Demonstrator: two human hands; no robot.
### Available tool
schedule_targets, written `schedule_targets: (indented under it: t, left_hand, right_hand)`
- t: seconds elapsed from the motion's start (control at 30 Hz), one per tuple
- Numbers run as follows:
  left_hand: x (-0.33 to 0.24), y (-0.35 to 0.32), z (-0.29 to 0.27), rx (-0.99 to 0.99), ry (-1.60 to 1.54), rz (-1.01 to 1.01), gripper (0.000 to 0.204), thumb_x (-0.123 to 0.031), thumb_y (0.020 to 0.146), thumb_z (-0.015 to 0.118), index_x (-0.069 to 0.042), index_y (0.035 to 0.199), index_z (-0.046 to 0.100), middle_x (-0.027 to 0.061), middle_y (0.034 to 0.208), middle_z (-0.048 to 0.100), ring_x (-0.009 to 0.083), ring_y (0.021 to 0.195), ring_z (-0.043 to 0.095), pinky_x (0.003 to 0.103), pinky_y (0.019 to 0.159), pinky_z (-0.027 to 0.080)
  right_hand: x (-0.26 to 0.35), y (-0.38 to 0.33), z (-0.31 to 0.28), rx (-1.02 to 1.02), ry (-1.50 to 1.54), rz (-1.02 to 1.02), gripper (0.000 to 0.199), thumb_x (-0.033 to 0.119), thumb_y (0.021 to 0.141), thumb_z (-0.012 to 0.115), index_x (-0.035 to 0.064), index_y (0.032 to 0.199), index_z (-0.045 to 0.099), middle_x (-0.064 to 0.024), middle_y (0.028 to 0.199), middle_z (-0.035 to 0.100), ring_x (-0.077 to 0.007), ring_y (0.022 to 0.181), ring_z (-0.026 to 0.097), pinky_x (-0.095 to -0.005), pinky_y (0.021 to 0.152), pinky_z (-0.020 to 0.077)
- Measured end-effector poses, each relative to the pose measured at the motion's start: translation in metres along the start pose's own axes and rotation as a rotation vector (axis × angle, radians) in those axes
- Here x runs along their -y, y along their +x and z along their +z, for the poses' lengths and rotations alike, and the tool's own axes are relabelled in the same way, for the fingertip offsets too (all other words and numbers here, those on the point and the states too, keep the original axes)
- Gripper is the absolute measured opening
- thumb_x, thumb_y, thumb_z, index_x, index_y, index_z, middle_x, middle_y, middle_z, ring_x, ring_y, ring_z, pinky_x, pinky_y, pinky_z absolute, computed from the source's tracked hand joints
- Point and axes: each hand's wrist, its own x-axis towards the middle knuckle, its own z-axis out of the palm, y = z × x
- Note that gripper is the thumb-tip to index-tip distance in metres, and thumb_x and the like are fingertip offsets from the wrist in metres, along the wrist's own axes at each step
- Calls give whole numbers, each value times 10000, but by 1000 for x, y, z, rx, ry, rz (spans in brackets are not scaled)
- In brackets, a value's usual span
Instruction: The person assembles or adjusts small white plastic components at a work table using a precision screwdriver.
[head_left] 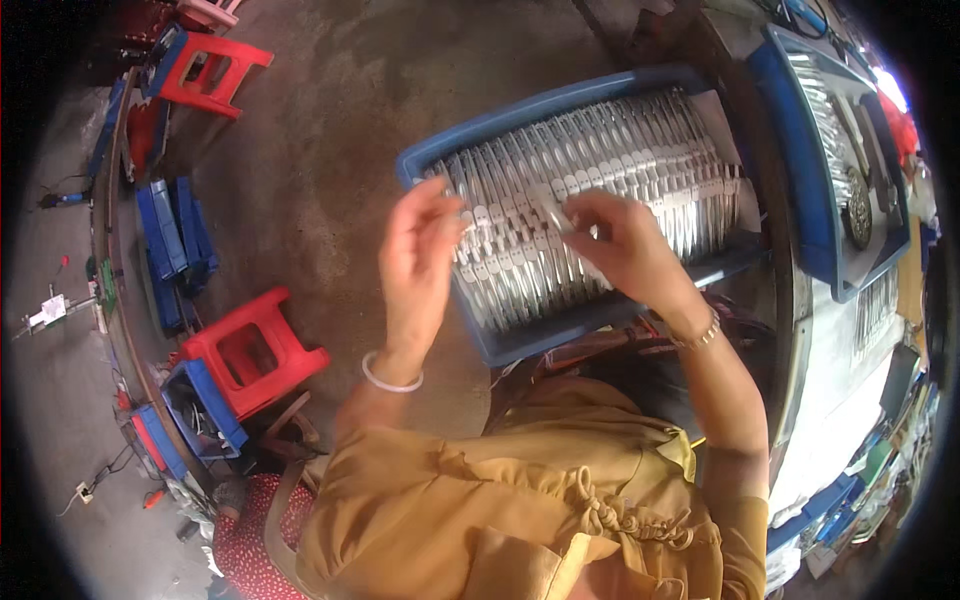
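A blue plastic tray (520, 97) lies in front of me, filled with slim shiny metal pieces (575, 150) packed side by side in two rows. Their flat, pale ends meet along the middle. Over the tray's left end is my left hand (418, 245), its fingers curled toward the thumb; blur hides whether anything sits between them. My right hand (625, 245) is above the middle of the rows, pinching a slim metal piece (548, 207) between thumb and fingers. That piece is smeared by motion, so its exact shape cannot be made out.
At the right, a second blue tray (800, 190) holds more metal pieces and a round, dark metal thing (858, 215), beside a white-topped table (825, 390). Red stools (250, 355) and blue bins (165, 240) stand on the left. A person in red dotted cloth (255, 535) is at lower left.
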Motion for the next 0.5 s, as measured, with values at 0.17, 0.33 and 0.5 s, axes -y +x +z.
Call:
schedule_targets:
  t: [0.17,0.33,0.5]
  left_hand:
    - [52,-30,-10,-238,-162,19,259,-93,1001,491,-19,1246,525,51,1035,601,82,802,534,248,725,461]
    - [71,-35,1,-291,-126,55,258,-90,1007,476,-23,1255,503,51,1026,581,73,773,527,226,706,457]
    - [71,-36,3,-338,-136,59,258,-79,997,496,-20,1248,497,53,1024,578,66,755,523,217,689,466]
  right_hand:
    - [-21,70,49,-150,226,101,286,101,767,689,-40,1015,659,-217,859,689,-309,792,694,-351,711,534]
    - [-20,100,70,-131,122,153,290,76,788,664,-60,1042,634,-184,768,661,-258,673,645,-351,626,500]
    - [-25,111,81,-113,30,61,284,55,812,648,-75,1062,613,-130,625,641,-185,501,628,-323,478,489]
